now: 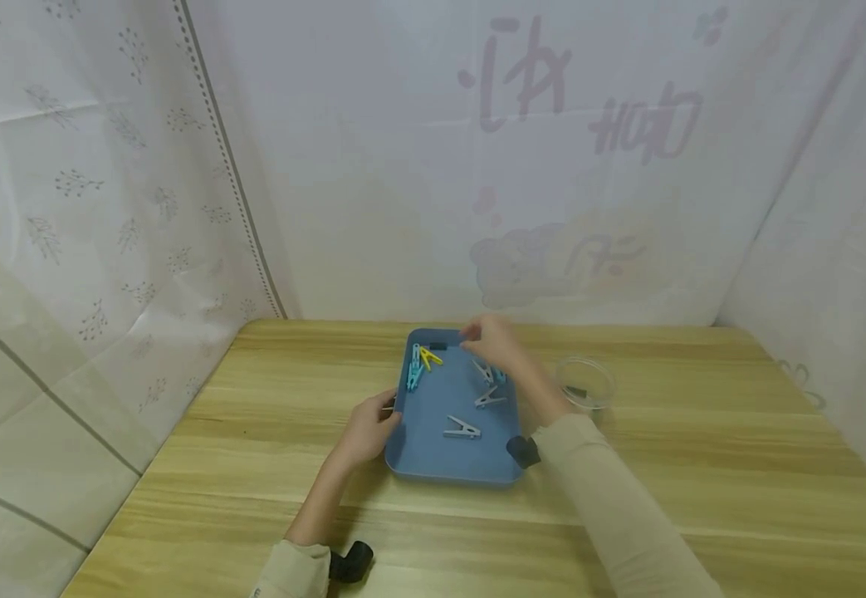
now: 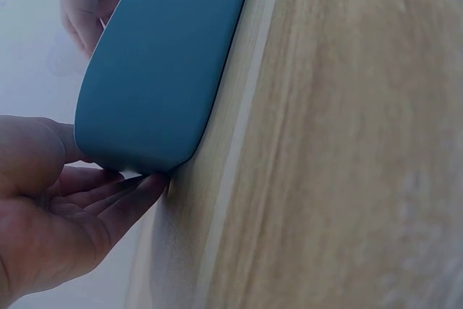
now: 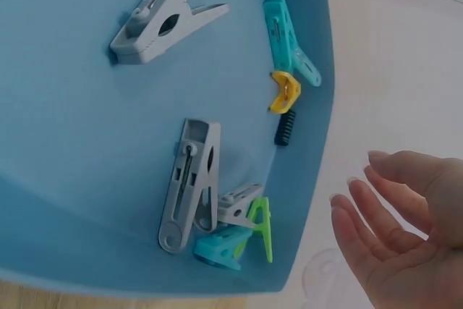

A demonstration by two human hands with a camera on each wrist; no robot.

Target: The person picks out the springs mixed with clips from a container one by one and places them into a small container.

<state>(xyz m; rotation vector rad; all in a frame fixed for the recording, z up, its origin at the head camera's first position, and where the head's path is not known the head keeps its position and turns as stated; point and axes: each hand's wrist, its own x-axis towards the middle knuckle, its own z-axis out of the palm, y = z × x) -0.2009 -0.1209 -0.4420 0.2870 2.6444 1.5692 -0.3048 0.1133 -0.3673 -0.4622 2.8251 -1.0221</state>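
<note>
A blue tray (image 1: 433, 453) lies on the table with plastic clothespins inside. My left hand (image 1: 367, 428) grips its left side, the thumb at the rim and the fingers (image 2: 134, 204) at the lower edge of the wall. Over the far right corner is my right hand (image 1: 494, 340), fingers loosely bent and holding nothing. Grey clothespins (image 3: 189, 186) lie on the tray's right half, one by a teal clothespin (image 3: 221, 246) and a green clothespin (image 3: 264, 229). At the far left are a yellow clothespin (image 1: 430, 358), teal clothespins (image 1: 414, 378) and a small black ribbed piece (image 3: 285, 128).
On the wooden table (image 1: 702, 465), a clear round dish (image 1: 585, 384) with a dark piece by it stands right of the tray. Pale printed curtains (image 1: 373, 166) hang behind the table and at both sides. A black wrist device (image 1: 352, 562) is on each forearm.
</note>
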